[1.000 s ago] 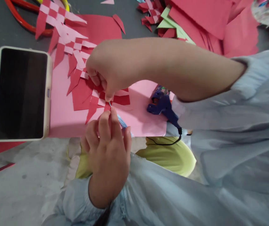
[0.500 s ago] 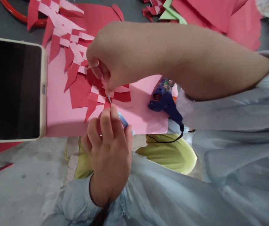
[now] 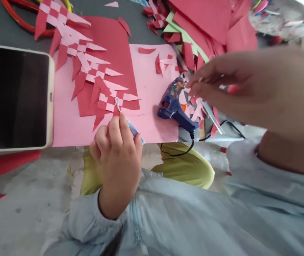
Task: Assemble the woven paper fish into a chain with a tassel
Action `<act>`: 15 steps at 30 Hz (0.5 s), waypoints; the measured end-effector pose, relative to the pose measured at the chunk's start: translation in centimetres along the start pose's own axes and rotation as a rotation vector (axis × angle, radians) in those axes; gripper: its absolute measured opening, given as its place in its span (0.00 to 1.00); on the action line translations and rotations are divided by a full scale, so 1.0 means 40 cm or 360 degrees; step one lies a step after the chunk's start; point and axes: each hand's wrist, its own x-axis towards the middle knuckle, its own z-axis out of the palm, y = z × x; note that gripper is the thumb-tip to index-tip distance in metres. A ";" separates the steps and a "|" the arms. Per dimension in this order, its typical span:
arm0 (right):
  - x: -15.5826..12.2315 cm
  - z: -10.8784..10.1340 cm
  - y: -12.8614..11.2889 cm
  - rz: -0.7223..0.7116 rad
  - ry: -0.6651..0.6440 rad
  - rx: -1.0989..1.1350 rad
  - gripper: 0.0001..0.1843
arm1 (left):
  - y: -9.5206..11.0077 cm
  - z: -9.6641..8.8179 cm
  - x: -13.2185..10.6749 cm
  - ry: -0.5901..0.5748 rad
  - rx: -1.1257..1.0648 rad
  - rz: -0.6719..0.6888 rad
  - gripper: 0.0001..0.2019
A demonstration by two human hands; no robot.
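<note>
My left hand [image 3: 118,160] pinches a light blue tassel [image 3: 133,128] between thumb and fingers. Its thin cord loop [image 3: 117,103] sticks up past the fingertips, over a woven red-and-pink paper piece [image 3: 111,101] with pointed strip ends. My right hand [image 3: 237,85] is on the right, blurred by motion, thumb and forefinger tips close together; whether anything is between them cannot be made out. Just left of those fingertips lies a dark blue glue gun [image 3: 178,113] with a patterned body, apart from the hand. Several more woven pieces [image 3: 73,46] run up to the left in a diagonal row.
A pink sheet [image 3: 152,128] lies beneath a red sheet [image 3: 112,39]. A phone [image 3: 19,99] rests at the left. Red and green paper [image 3: 202,21] is piled at the back right. Paper scraps and a clear stick [image 3: 212,117] lie right of the glue gun, whose cord [image 3: 178,154] hangs over the edge.
My right hand has let go of the tassel's loop and moved right, to beside the glue gun. My left hand still holds the tassel. The loop now shows uncovered.
</note>
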 end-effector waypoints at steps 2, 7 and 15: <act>-0.064 0.027 0.031 -0.0026 0.0035 -0.0042 0.12 | -0.001 -0.003 0.004 -0.0051 -0.0005 0.0003 0.26; -0.166 0.089 0.075 0.0015 0.0164 -0.0265 0.17 | -0.011 0.007 0.009 0.0105 -0.0078 0.0010 0.24; -0.203 0.118 0.069 0.0221 0.0163 -0.0199 0.16 | -0.034 0.026 0.015 0.0336 -0.0390 -0.0028 0.21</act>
